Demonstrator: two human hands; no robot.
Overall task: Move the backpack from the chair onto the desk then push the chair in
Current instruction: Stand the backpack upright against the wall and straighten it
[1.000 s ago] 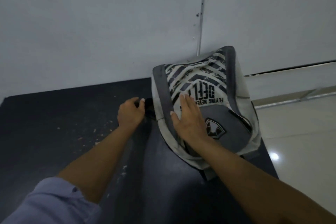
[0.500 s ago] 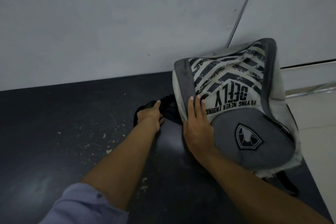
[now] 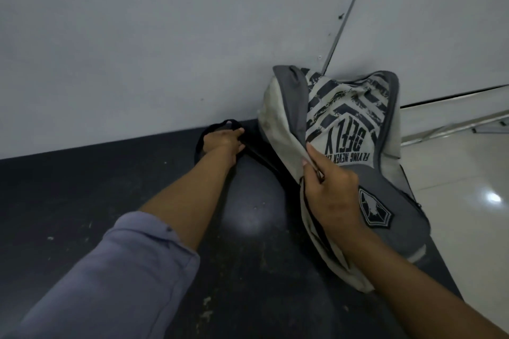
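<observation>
Now right hand pinches the backpack edge, no longer flat

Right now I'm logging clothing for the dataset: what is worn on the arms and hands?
The left arm wears a lavender-grey sleeve pushed up, its cuff below the elbow. The right arm shows no sleeve. Both the left hand and right hand are bare: no gloves, watch or rings visible.

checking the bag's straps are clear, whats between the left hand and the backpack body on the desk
In the head view, black straps run from the left hand across the dark desk to the backpack; nothing else lies there.
</observation>
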